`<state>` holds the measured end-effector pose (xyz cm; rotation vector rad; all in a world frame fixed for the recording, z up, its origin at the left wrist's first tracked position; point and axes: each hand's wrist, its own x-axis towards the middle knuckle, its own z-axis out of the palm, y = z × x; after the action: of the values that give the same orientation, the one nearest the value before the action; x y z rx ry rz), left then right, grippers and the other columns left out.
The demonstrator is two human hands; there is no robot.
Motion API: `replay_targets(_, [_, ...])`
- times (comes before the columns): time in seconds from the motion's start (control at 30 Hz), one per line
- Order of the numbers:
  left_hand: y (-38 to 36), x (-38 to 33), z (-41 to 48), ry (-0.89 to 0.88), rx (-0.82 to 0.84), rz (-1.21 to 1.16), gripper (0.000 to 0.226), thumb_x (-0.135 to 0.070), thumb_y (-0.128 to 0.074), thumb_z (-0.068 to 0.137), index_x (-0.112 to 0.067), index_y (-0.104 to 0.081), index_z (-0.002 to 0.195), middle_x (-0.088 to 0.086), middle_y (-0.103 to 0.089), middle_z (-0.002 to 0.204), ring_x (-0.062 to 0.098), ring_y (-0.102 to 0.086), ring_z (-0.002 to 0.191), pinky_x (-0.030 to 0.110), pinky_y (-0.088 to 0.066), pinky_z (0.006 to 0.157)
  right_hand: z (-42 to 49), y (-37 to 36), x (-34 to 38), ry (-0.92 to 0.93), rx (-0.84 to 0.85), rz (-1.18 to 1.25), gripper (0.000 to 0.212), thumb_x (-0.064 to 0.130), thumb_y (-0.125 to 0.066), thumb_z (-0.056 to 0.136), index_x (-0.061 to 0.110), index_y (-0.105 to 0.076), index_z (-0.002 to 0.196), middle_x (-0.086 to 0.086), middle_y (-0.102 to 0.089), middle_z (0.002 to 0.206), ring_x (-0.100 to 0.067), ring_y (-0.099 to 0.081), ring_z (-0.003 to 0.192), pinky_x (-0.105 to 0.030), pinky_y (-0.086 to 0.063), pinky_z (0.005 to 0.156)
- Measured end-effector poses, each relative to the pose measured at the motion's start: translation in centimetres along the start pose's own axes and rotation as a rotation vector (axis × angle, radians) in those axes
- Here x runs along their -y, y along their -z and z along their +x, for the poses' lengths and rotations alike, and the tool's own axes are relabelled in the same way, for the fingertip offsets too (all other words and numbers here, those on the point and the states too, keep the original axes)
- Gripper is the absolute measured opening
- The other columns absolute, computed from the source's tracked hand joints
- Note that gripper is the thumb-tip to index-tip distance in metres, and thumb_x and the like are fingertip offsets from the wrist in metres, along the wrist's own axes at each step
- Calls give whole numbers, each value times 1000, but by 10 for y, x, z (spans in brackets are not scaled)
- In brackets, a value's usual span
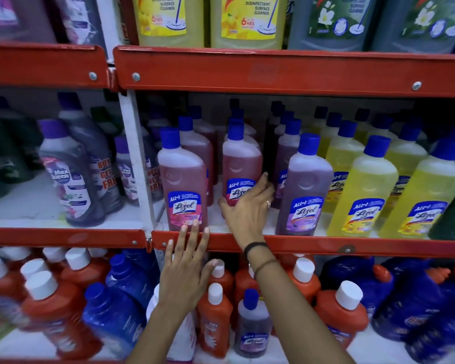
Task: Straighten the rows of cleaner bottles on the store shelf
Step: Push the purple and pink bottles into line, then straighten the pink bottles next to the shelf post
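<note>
A pink, blue-capped plastic cleaner bottle [241, 164], set back in its row, is gripped low by the right hand [247, 208]. The left hand [185, 271] is spread wide, fingertips [195, 227] laid against the red metal shelf edge [326, 248].

Reaching in: two hands, left [184, 271] and right [247, 208]. Circling the right wrist: two bands [255, 245]; sitting on a finger: one ring [268, 204]. Standing up top: two big yellow jugs [168, 19], two grey-green jugs [336, 22]. Heading the middle-shelf rows: two pink bottles [183, 179], one purple bottle [306, 190], two yellow bottles [363, 190]; more crowding behind, defying counting.
</note>
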<state>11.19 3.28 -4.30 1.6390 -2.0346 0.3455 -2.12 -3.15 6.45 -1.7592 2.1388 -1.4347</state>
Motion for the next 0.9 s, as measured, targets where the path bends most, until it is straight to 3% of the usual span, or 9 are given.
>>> replay_targets(0.1, [-2,0,0,-17,-3,-1,63,-58,-13,96,-29,-1,151,-1,-5,161,21,-2,147,37,5,116,10,-6,1,-80,40,-38,118,53,-74,66,1,-4,145,-25,-27,144,-39,-42,124,-43,-45,94])
replay_targets(0.27, [-2,2,0,-24,-10,-15,63,-58,-11,97,-28,1,151,5,-15,157,24,-11,145,45,-10,112,9,-7,3,-77,56,-55,120,51,-76,64,-2,-4,144,-25,-31,143,-39,-47,120,-41,-48,90])
replay_targets(0.5, [-3,1,-1,-20,-15,-32,65,-61,-14,95,-29,3,150,5,-11,159,23,-7,146,44,-6,114,-14,6,-2,-47,12,-68,115,51,-76,63,2,-8,143,-21,-38,136,-39,-51,115,-44,-51,82])
replay_targets(0.9, [10,-5,-2,-16,5,-66,67,-58,-20,96,-27,1,151,2,-7,160,18,2,148,42,2,116,-38,27,-5,2,26,-50,113,52,-74,65,3,-8,143,-20,-38,134,-38,-53,113,-42,-49,86])
